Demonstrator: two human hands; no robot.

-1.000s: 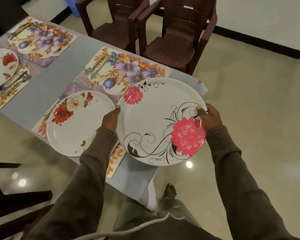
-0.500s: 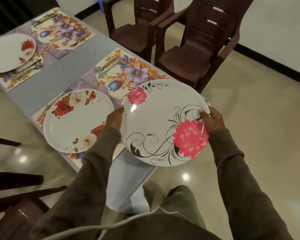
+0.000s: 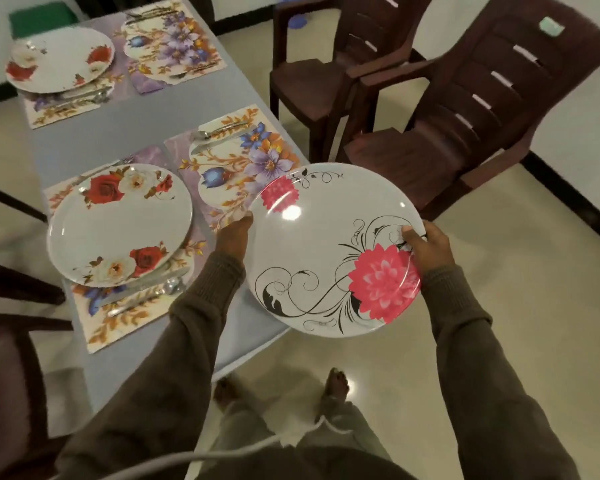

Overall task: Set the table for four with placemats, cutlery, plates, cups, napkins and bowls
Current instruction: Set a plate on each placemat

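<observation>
A large white plate with pink flowers (image 3: 326,244) hangs in the air over the near right corner of the grey table (image 3: 118,133). My left hand (image 3: 234,233) grips its left rim and my right hand (image 3: 426,242) grips its right rim, thumb on top. Just beyond it lies a bare floral placemat (image 3: 236,168) with a spoon and knife (image 3: 215,135) at its far end. To the left a rose plate (image 3: 118,223) sits on a placemat with cutlery (image 3: 146,296) beside it. A second rose plate (image 3: 59,62) and another bare placemat (image 3: 174,46) lie at the far end.
Two dark brown plastic chairs (image 3: 465,116) stand close along the table's right side. Dark chair parts (image 3: 11,271) line the left edge. A green object (image 3: 42,17) sits beyond the table's far end. My bare feet (image 3: 333,382) stand on glossy tiles.
The view has swung so more of the table's far end shows. The flowered plate stays between both hands, now a little farther right of the rose plate.
</observation>
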